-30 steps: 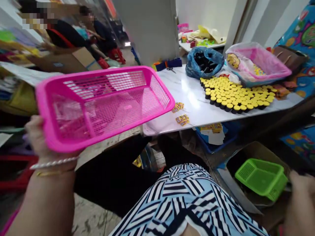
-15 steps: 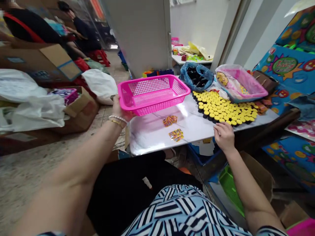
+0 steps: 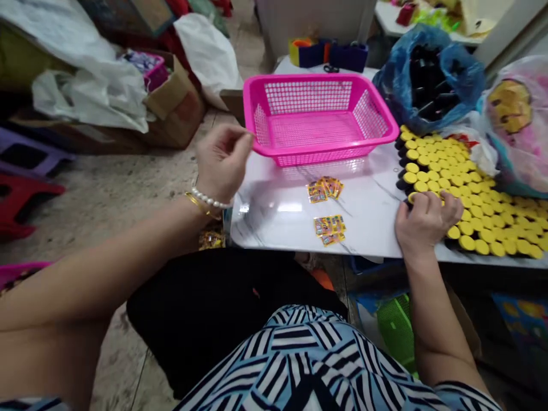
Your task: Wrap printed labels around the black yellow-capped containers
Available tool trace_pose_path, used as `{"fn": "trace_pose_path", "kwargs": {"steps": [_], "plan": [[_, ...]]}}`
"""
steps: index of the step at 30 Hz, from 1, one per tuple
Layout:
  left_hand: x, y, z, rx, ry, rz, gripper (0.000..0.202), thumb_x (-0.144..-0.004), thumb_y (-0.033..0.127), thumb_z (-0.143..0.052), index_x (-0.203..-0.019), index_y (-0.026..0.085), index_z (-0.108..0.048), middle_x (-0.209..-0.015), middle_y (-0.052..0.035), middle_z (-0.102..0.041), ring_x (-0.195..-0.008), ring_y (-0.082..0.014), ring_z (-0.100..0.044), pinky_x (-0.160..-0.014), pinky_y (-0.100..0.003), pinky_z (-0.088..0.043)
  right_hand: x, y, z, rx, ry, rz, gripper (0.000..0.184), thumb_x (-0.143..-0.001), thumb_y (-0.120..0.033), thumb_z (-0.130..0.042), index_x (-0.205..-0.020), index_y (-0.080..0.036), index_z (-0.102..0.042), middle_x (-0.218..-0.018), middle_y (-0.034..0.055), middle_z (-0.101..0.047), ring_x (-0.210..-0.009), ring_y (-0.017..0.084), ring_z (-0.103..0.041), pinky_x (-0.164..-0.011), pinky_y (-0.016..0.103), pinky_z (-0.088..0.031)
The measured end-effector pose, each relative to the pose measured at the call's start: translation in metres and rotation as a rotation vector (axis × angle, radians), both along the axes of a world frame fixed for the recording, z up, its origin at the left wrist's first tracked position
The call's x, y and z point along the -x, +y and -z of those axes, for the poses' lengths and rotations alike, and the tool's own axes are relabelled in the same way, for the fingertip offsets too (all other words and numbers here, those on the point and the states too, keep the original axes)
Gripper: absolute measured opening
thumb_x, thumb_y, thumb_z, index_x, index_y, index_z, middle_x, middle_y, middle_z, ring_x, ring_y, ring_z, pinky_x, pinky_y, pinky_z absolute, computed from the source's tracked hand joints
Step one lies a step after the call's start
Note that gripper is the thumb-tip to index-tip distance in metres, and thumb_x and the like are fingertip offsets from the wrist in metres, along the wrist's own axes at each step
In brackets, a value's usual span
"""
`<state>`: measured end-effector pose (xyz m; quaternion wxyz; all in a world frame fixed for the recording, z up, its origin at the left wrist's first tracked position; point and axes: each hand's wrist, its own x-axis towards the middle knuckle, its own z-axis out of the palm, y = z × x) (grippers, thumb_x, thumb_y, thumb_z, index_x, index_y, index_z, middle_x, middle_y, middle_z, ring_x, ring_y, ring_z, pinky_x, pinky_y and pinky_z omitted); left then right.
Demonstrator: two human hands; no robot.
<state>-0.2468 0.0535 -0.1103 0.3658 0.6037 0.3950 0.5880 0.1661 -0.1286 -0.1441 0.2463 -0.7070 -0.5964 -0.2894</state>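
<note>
Surface, head view: white, marble-veined top (image 3: 274, 222), from the middle of the frame to its right edge.
Floor: grey and stained (image 3: 107, 191), left of the frame; a purple stool (image 3: 36, 149) and a red stool (image 3: 25, 200) at the far left.
Pink basket: rectangular, mesh-walled (image 3: 325, 153), upright in the upper middle of the frame, opening upward.
Left hand: (image 3: 225, 160) fingers curled, thumb near them, at the basket's near left corner; whether it grips the rim cannot be told.
Right hand: (image 3: 428, 220) fingers bent down over the near left part of the cluster of yellow-capped containers (image 3: 479, 211); whether one is held cannot be told.
Packets: two small yellow printed groups, one farther (image 3: 325, 189), one nearer (image 3: 329, 229), between the hands.
Blue bag: crumpled plastic (image 3: 391, 85) with black items (image 3: 428, 85) inside, upper right, behind the containers.
Cardboard box: (image 3: 184, 108) upper left, with white plastic (image 3: 94, 94) beside it.
Green basket: (image 3: 394, 325) lower right, below the level of the surface.
</note>
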Motion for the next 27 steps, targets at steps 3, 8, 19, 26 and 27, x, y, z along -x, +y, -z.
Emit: {"fn": "trace_pose_path", "kwargs": {"steps": [3, 8, 19, 26, 27], "plan": [[-0.019, -0.063, -0.017, -0.066, 0.478, 0.386, 0.016, -0.086, 0.04, -0.081, -0.09, 0.025, -0.08, -0.082, 0.0004, -0.075, -0.069, -0.017, -0.062, -0.076, -0.034, -0.051, 0.003, 0.001, -0.002, -0.038, 0.022, -0.089, 0.017, -0.089, -0.027, -0.063, -0.105, -0.024, -0.068, -0.113, 0.0153, -0.067, -0.12, 0.042, -0.06, -0.109, 0.07, -0.042], [-0.055, -0.079, -0.018, -0.129, 0.551, 0.666, 0.016, -0.089, 0.041, -0.074, -0.095, 0.029, -0.084, -0.089, -0.0054, -0.075, -0.078, -0.021, -0.07, -0.074, -0.034, -0.053, 0.037, 0.017, -0.013, 0.029, 0.147, -0.329, 0.032, -0.092, -0.032, -0.064, -0.122, -0.024, -0.063, -0.119, 0.0141, -0.068, -0.116, 0.035, -0.065, -0.103, 0.056, -0.054], [-0.09, -0.072, 0.037, -0.169, 0.653, 0.745, 0.022, -0.095, 0.038, -0.07, -0.083, 0.024, -0.082, -0.089, -0.0061, -0.068, -0.078, -0.0162, -0.064, -0.073, -0.029, -0.051, 0.046, 0.022, -0.001, 0.155, 0.264, -0.386, 0.049, -0.095, -0.033, -0.064, -0.142, -0.021, -0.056, -0.141, 0.0188, -0.058, -0.135, 0.034, -0.058, -0.111, 0.054, -0.054], [-0.104, -0.095, 0.012, -0.193, 0.367, 0.279, 0.009, -0.088, 0.031, -0.081, -0.095, 0.025, -0.084, -0.109, -0.0092, -0.069, -0.103, -0.0212, -0.068, -0.093, -0.037, -0.057, 0.071, -0.004, -0.012, -0.053, 0.603, -0.532, 0.013, -0.096, -0.028, -0.065, -0.107, -0.026, -0.072, -0.096, 0.0062, -0.074, -0.083, 0.022, -0.07, -0.073, 0.038, -0.059], [-0.109, -0.101, 0.009, -0.195, 0.339, 0.25, 0.009, -0.089, 0.028, -0.08, -0.097, 0.025, -0.084, -0.108, -0.0088, -0.069, -0.103, -0.0207, -0.068, -0.093, -0.037, -0.057, 0.08, -0.007, -0.014, 0.015, 0.706, -0.558, 0.012, -0.097, -0.029, -0.066, -0.106, -0.025, -0.072, -0.095, 0.0055, -0.075, -0.08, 0.02, -0.069, -0.071, 0.036, -0.057]]}}
